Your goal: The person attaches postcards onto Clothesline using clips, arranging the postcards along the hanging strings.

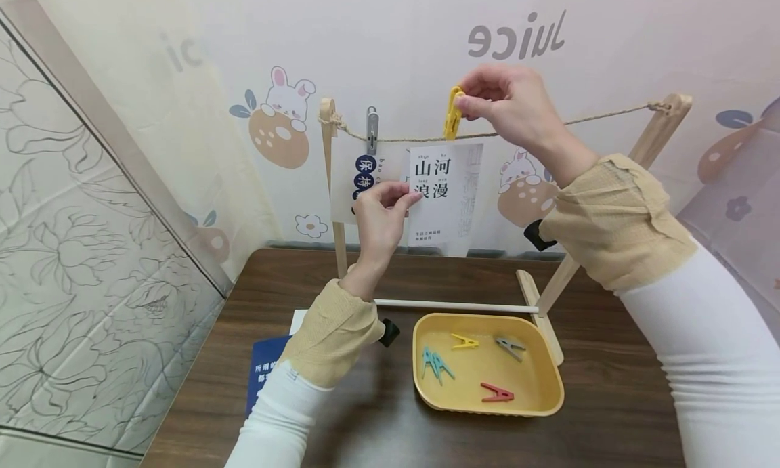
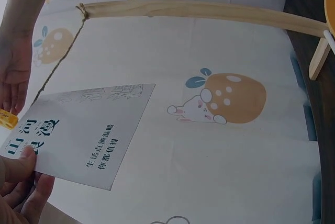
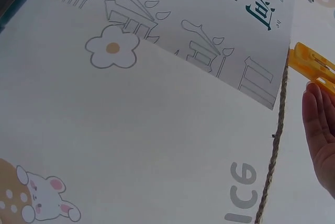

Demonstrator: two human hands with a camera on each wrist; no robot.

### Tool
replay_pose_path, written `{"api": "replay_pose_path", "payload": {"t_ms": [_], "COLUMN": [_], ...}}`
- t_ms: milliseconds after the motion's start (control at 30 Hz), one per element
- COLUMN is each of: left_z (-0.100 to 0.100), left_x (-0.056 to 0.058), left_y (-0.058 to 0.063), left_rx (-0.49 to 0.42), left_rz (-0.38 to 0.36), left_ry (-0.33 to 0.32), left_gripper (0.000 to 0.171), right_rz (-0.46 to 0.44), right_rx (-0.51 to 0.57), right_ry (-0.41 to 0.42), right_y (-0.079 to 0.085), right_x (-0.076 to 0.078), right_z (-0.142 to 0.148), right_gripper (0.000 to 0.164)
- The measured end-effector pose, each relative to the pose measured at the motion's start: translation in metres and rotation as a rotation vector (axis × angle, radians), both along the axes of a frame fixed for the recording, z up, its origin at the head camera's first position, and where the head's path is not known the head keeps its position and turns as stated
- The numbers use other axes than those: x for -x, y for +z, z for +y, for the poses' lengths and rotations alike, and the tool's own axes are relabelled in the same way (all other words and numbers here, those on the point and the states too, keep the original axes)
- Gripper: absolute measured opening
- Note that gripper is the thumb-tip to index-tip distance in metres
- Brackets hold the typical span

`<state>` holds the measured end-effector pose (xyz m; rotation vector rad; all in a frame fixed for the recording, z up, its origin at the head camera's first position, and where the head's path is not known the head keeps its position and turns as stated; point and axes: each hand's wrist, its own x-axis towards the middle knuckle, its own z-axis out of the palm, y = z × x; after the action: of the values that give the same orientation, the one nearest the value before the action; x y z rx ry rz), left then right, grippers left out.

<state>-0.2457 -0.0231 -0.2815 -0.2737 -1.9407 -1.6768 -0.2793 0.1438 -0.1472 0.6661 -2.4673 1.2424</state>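
My left hand (image 1: 380, 221) pinches the left edge of a white card (image 1: 429, 217) with large printed characters, thumb in front. The card's top edge lies right at a twine line (image 1: 402, 140). Above it, my right hand (image 1: 512, 105) holds a yellow clothespin (image 1: 453, 112) between thumb and fingers, its tip over the twine and close to the card's upper edge. In the right wrist view the clothespin (image 3: 311, 63) meets the twine (image 3: 281, 98) beside the card (image 3: 251, 41). A second card (image 1: 344, 183) hangs at the left under a grey clip (image 1: 372, 126), partly behind my left hand.
A wooden frame (image 1: 655, 133) holds the twine at both ends. On the brown table (image 1: 609, 387), a yellow basin (image 1: 487, 410) contains several clothespins, including a red one (image 1: 497, 392) and a grey one (image 1: 510, 347). A blue card (image 1: 263, 363) lies partly under my left sleeve.
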Motion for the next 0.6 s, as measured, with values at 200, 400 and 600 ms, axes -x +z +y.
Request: {"api": "replay_pose_path", "payload": {"t_ms": [200,400,600], "left_z": [0.0004,0.0003,0.0002], "left_x": [0.0007,0.0019,0.0029], "left_y": [0.0002,0.0002,-0.0003], "left_rx": [-0.002,-0.002,-0.001], "left_rz": [-0.014,-0.017,-0.026], "left_ry": [0.003,0.01,0.012], "left_gripper": [0.013,0.013,0.013], "right_rz": [-0.017,-0.035,-0.092], "right_rx": [-0.019,-0.046,-0.037], "right_ry": [0.0,0.009,0.009], "right_y": [0.0028,0.003,0.0036], "right_x": [0.0061,0.0088,0.0105], "right_z": [-0.004,-0.0067,-0.0064], "right_gripper": [0.011,0.009,0.006]}}
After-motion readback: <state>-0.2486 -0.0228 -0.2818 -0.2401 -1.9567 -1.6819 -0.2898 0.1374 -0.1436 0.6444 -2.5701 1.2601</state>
